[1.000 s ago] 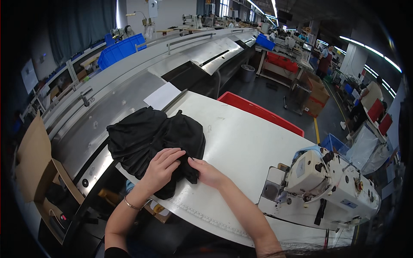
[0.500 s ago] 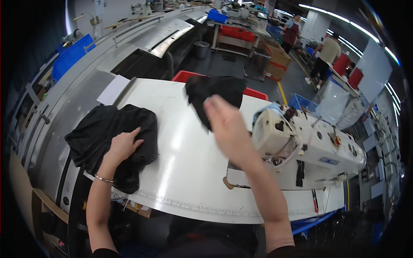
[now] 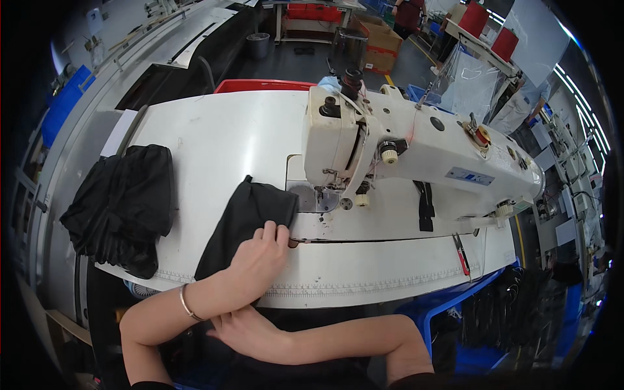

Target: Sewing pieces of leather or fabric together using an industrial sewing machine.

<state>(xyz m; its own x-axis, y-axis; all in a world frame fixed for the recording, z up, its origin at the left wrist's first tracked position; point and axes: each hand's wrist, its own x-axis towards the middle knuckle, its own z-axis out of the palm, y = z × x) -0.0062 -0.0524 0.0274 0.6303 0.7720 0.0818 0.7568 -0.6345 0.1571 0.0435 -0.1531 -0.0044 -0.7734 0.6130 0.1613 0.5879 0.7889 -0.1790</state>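
While hands point(image 3: 258, 261) point(image 3: 255, 335) cross, black cloth point(image 3: 237, 224) partly hidden

Left head fisheye looks down and forward over the counter point(image 3: 214, 136). Near on cloth point(image 3: 244, 218) and machine point(image 3: 448, 146); floor point(image 3: 299, 65) well back, up top. Edges bow.

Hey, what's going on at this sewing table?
A person's left hand rests on a black cloth piece on the white table, just left of the sewing machine. The right hand is tucked by the left wrist at the near edge; whether it holds anything is hard to tell. A heap of black fabric lies farther left.
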